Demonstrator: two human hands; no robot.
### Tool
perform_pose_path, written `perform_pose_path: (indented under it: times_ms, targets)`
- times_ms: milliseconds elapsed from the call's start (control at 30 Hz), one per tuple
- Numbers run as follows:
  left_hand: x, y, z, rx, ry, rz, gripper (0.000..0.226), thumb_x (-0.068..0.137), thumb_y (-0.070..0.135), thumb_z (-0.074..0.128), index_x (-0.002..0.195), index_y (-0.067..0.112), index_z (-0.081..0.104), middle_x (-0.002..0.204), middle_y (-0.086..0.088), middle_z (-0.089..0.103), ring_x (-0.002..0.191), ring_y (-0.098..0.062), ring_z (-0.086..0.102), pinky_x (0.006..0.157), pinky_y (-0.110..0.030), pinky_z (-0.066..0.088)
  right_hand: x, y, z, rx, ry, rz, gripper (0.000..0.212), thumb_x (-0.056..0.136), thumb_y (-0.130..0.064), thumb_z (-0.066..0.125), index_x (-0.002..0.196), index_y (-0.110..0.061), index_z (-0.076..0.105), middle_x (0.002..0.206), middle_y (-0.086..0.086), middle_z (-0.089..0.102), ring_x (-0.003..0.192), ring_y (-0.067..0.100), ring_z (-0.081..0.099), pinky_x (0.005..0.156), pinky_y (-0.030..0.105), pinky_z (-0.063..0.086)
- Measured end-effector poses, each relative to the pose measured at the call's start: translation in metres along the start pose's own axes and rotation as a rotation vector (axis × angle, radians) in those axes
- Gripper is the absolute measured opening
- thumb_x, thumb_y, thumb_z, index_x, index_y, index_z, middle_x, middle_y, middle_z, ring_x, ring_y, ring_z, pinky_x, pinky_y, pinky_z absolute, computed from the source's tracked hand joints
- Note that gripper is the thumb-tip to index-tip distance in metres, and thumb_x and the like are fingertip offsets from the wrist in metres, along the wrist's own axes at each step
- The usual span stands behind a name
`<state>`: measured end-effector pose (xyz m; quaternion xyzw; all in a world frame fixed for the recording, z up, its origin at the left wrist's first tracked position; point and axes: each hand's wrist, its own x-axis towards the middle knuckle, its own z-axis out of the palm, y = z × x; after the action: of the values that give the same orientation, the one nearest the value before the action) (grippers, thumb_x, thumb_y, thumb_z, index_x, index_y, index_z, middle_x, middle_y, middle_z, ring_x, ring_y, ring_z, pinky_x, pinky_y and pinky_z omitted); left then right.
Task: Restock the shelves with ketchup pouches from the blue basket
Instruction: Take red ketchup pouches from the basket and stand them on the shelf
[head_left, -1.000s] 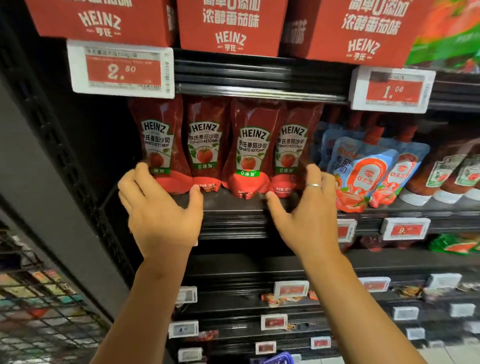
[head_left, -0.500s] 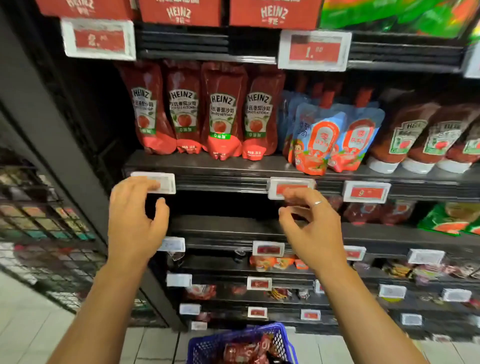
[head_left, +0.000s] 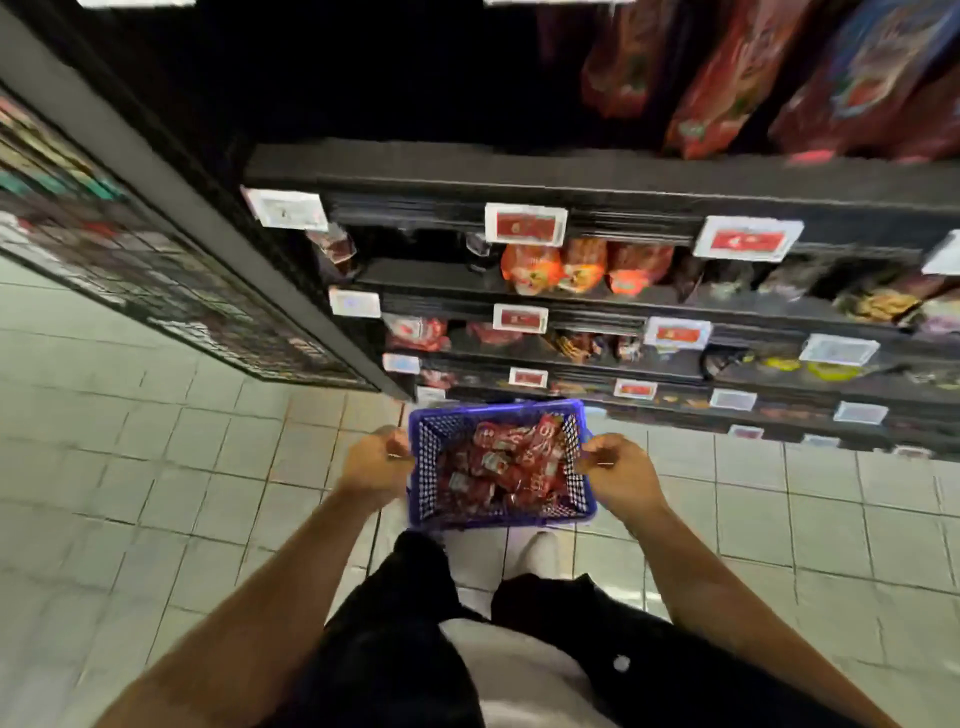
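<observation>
Blue basket (head_left: 500, 512) on floor below shelves, ketchup pouches (head_left: 503, 467) piled inside, between hands. Left hand (head_left: 375, 461) at left rim, right hand (head_left: 617, 466) at right rim; fingers curled, clamp on rim unclear w/ blur. Prob. readying lift or pick.

Motion blur leaves no label or price tag (head_left: 525, 224) readable.
</observation>
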<state>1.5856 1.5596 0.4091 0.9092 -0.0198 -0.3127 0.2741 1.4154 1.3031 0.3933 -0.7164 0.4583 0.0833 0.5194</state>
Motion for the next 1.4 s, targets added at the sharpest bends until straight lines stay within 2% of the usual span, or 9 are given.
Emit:
perform_pose_path:
  times_ms: [100, 233, 367, 567, 833, 967, 1067, 1267, 1400]
  targets:
    - [0.008, -0.034, 0.045, 0.136, -0.082, -0.069, 0.022, 0.083, 0.019, 0.070, 0.100, 0.007, 0.064, 0.100, -0.013, 0.071, 0.090, -0.031, 0.065, 0.072, -0.032, 0.047, 0.003, 0.046, 0.020, -0.144, -0.015, 0.067, 0.008, 0.086, -0.025, 0.072, 0.080, -0.020, 0.068, 0.076, -0.005, 0.066, 0.084, 0.026, 0.066, 0.066, 0.024, 0.042]
    - [0.040, -0.077, 0.097, 0.137, -0.115, -0.079, 0.034, 0.078, 0.027, 0.076, 0.106, 0.017, 0.061, 0.098, 0.000, 0.065, 0.081, -0.020, 0.061, 0.054, -0.017, 0.036, 0.028, 0.092, 0.061, -0.297, -0.067, 0.036, 0.022, 0.089, -0.029, 0.067, 0.108, -0.018, 0.072, 0.110, 0.005, 0.070, 0.105, 0.029, 0.065, 0.074, 0.024, 0.037]
    - [0.099, -0.138, 0.149, 0.156, -0.095, -0.166, 0.047, 0.078, 0.038, 0.073, 0.117, 0.015, 0.061, 0.112, -0.013, 0.068, 0.101, -0.037, 0.064, 0.074, -0.033, 0.046, 0.082, 0.149, 0.105, -0.348, -0.062, 0.088, 0.044, 0.082, -0.021, 0.074, 0.123, -0.011, 0.063, 0.116, 0.009, 0.070, 0.110, 0.032, 0.063, 0.085, 0.031, 0.046]
    - [0.196, -0.248, 0.213, 0.120, -0.035, -0.490, 0.064, 0.074, 0.037, 0.080, 0.125, 0.014, 0.050, 0.121, -0.016, 0.063, 0.107, -0.036, 0.061, 0.079, -0.038, 0.048, 0.191, 0.237, 0.171, -0.452, -0.013, 0.208, 0.052, 0.083, -0.026, 0.072, 0.128, -0.007, 0.056, 0.121, 0.018, 0.061, 0.113, 0.041, 0.056, 0.093, 0.044, 0.050]
    - [0.287, -0.340, 0.301, 0.056, -0.020, -0.563, 0.081, 0.068, 0.036, 0.088, 0.135, 0.013, 0.048, 0.130, -0.012, 0.063, 0.117, -0.035, 0.061, 0.094, -0.042, 0.052, 0.296, 0.323, 0.262, -0.558, 0.387, 0.594, 0.101, 0.070, -0.054, 0.075, 0.150, -0.015, 0.028, 0.138, 0.020, 0.036, 0.123, 0.043, 0.041, 0.103, 0.050, 0.038]
    - [0.308, -0.365, 0.320, -0.052, 0.135, -0.591, 0.053, 0.071, 0.030, 0.083, 0.119, 0.014, 0.067, 0.115, -0.012, 0.072, 0.105, -0.033, 0.069, 0.090, -0.042, 0.057, 0.316, 0.336, 0.273, -0.559, 0.626, 0.646, 0.094, 0.057, -0.044, 0.060, 0.144, -0.019, 0.034, 0.136, 0.016, 0.039, 0.117, 0.038, 0.042, 0.095, 0.047, 0.040]
    - [0.312, -0.375, 0.316, 0.035, 0.115, -0.566, 0.042, 0.066, 0.027, 0.081, 0.105, 0.013, 0.072, 0.104, -0.012, 0.074, 0.096, -0.034, 0.070, 0.084, -0.043, 0.060, 0.316, 0.344, 0.265, -0.466, 0.716, 0.576, 0.072, 0.068, -0.024, 0.061, 0.136, -0.022, 0.037, 0.130, 0.014, 0.047, 0.117, 0.039, 0.051, 0.093, 0.047, 0.044]
    - [0.324, -0.377, 0.291, 0.116, 0.026, -0.469, 0.037, 0.063, 0.023, 0.081, 0.097, 0.012, 0.074, 0.096, -0.013, 0.074, 0.091, -0.034, 0.070, 0.075, -0.035, 0.058, 0.293, 0.341, 0.266, -0.448, 0.523, 0.519, 0.070, 0.076, -0.012, 0.056, 0.141, -0.023, 0.031, 0.128, 0.019, 0.057, 0.116, 0.043, 0.055, 0.103, 0.049, 0.045]
    - [0.349, -0.383, 0.252, 0.202, -0.004, -0.396, 0.042, 0.064, 0.025, 0.087, 0.101, 0.010, 0.072, 0.098, -0.013, 0.073, 0.090, -0.034, 0.070, 0.074, -0.037, 0.058, 0.270, 0.325, 0.290, -0.378, 0.445, 0.530, 0.063, 0.076, -0.008, 0.055, 0.133, -0.024, 0.034, 0.114, 0.010, 0.064, 0.102, 0.037, 0.061, 0.084, 0.041, 0.050]
